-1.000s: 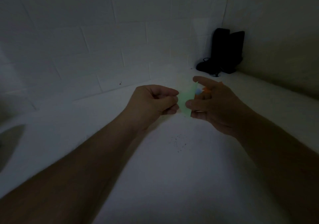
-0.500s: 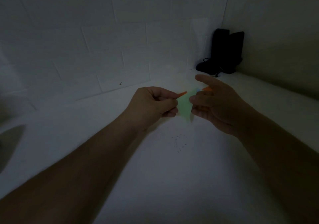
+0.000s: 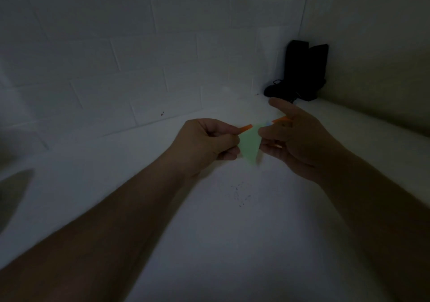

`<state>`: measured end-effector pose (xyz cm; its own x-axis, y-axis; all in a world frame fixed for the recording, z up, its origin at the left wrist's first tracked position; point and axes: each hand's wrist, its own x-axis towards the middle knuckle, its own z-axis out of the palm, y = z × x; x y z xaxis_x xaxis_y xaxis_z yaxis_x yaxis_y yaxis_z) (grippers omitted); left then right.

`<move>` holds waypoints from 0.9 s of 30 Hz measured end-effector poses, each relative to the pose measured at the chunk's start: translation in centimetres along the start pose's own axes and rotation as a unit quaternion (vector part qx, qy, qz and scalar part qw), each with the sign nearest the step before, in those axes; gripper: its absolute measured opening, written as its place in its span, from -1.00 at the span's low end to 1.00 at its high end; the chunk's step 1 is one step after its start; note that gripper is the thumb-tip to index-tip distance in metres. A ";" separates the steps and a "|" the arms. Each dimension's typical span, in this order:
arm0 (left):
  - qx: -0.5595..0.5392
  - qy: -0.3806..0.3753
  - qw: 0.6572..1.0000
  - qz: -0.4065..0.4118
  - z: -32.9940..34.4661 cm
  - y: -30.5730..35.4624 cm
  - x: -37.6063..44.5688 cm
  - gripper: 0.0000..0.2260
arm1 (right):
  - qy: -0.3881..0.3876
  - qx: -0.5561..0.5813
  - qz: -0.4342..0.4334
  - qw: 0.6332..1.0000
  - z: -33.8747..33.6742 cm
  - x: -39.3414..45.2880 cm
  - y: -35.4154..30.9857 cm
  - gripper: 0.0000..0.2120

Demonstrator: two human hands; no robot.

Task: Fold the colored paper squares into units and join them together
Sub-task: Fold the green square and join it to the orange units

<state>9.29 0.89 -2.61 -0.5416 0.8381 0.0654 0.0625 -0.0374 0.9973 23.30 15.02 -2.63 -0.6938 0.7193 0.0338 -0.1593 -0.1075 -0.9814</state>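
The scene is dim. Between my hands hangs a folded green paper unit (image 3: pixel 250 144), pointing down, held above the white surface. My left hand (image 3: pixel 209 142) pinches its left side, and an orange paper tip (image 3: pixel 245 128) sticks out from those fingers. My right hand (image 3: pixel 293 136) grips the right side with curled fingers and a raised index finger. A bit of blue paper (image 3: pixel 269 123) and another orange edge (image 3: pixel 280 119) show at that hand's fingertips. How the pieces interlock is hidden by my fingers.
A white surface (image 3: pixel 232 232) lies under my arms, with small dark specks (image 3: pixel 239 194) below the paper. A white brick wall rises behind. Black objects (image 3: pixel 302 69) stand in the far right corner. A dark shape (image 3: pixel 11 192) sits at the left edge.
The green paper went from a tall upright strip to a downward-pointing triangle between my hands. An orange tip has appeared at my left fingers. Both hands stayed almost in place.
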 end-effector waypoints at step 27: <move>0.014 -0.011 1.000 0.000 -0.3 -0.4 0.3 -0.89 | 0.021 0.023 -0.001 1.000 0.6 -0.4 -0.7 -0.29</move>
<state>8.88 1.00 -2.97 -0.5230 0.8500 0.0637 0.0858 -0.0218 0.9961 23.31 14.39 -1.80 -0.6634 0.7478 0.0278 -0.1937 -0.1357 -0.9716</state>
